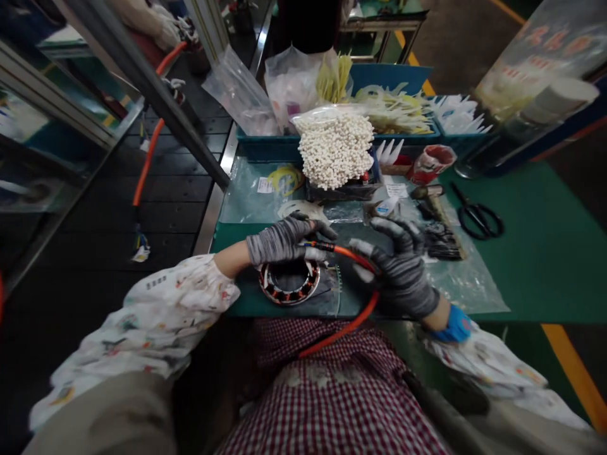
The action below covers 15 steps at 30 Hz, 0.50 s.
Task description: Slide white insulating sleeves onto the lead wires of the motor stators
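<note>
An orange cable curves up from my lap over the front edge of the green worktop. Its end has a black sleeve and thin coloured wires, which lie between the thumb and fingers of my gloved left hand. My gloved right hand curls round the cable's bend, its upper fingers raised. Just below my left hand a ring-shaped stator with black and orange windings lies on the worktop, its upper part hidden by that hand.
A bundle of white-tipped sticks stands before blue bins of strips and sleeves. Black scissors, a red can and a clear bottle are to the right. Beyond a metal post, an orange cable hangs over the dark conveyor.
</note>
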Available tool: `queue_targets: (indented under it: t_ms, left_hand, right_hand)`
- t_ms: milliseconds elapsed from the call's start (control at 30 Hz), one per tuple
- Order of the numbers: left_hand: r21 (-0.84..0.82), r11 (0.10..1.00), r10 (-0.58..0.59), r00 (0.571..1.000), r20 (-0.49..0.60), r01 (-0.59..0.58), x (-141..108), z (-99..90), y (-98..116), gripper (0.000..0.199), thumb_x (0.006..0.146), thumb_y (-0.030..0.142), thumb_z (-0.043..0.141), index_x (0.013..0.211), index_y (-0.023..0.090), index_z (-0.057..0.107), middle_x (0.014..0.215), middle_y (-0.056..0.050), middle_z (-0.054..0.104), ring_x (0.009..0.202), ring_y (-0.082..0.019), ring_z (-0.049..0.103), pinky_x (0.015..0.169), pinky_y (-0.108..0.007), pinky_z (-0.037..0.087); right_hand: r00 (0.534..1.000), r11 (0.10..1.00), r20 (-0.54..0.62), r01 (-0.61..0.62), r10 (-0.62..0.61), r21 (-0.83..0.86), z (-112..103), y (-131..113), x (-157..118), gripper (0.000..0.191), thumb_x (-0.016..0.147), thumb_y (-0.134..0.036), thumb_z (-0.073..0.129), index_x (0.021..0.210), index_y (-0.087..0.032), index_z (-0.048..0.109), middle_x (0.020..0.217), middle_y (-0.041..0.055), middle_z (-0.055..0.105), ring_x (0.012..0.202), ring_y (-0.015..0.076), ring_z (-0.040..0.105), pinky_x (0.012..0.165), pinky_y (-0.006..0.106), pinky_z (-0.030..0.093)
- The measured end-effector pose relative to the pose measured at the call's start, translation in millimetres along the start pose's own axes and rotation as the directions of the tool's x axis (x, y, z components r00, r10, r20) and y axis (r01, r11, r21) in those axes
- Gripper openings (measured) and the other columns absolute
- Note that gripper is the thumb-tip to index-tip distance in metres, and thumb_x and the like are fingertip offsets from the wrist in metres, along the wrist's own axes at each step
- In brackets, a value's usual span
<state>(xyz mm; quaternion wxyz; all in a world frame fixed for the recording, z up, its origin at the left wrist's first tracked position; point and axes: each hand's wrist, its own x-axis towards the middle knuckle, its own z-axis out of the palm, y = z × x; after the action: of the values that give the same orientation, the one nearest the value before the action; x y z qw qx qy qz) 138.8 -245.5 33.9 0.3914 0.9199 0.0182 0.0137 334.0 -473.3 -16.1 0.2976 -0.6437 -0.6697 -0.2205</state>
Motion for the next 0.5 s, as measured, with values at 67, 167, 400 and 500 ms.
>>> queue_targets:
  t_ms: [67,167,400,500]
  left_hand:
    - [-0.158,0.986,-0.055,0.998,-0.039,0.048,-1.8,0.7,-3.9,0.037,0.100,0.035,0.076,0.132,0.019,0.072,0.123,-0.008,0.080,0.112,-0.023,0.076,0.103,-0.039,0.059]
    - [-0.213,0.971,-0.118,0.992,-0.036,0.108,-3.8,2.8,-3.3,0.035,0.098,0.034,0.076,0.130,0.019,0.072,0.120,-0.008,0.080,0.109,-0.023,0.075,0.100,-0.038,0.060]
    - [-0.017,0.992,-0.125,0.986,-0.106,0.124,-6.9,2.8,2.4,0.054,0.097,0.043,0.079,0.144,0.020,0.067,0.130,-0.011,0.079,0.120,-0.028,0.074,0.113,-0.047,0.056]
    - [0.228,0.974,0.064,0.954,-0.293,0.004,-17.0,1.2,18.2,0.070,0.096,0.062,0.077,0.150,0.021,0.063,0.147,-0.015,0.072,0.141,-0.033,0.065,0.124,-0.052,0.047]
  right_hand:
    - [0.999,0.996,-0.002,0.044,-0.044,0.083,4.9,-2.5,-6.3,0.043,0.097,-0.031,0.076,0.139,-0.037,0.067,0.143,0.0082,0.062,0.135,0.0341,0.058,0.112,0.057,0.055]
    - [0.990,0.948,-0.022,0.136,-0.136,0.286,4.5,-22.4,-18.0,0.044,0.098,-0.024,0.074,0.139,-0.037,0.068,0.126,0.0056,0.069,0.117,0.0260,0.068,0.100,0.045,0.063]
    - [0.998,0.736,0.041,-0.056,0.039,0.674,-6.4,-67.3,-15.3,0.012,0.108,-0.020,0.066,0.114,-0.026,0.075,0.101,0.0035,0.080,0.091,0.0176,0.078,0.081,0.030,0.067]
    - [0.956,0.619,0.092,-0.253,0.279,0.744,-7.9,-73.3,-14.2,0.009,0.100,-0.023,0.080,0.107,-0.028,0.076,0.099,0.0017,0.082,0.084,0.0185,0.082,0.076,0.029,0.070]
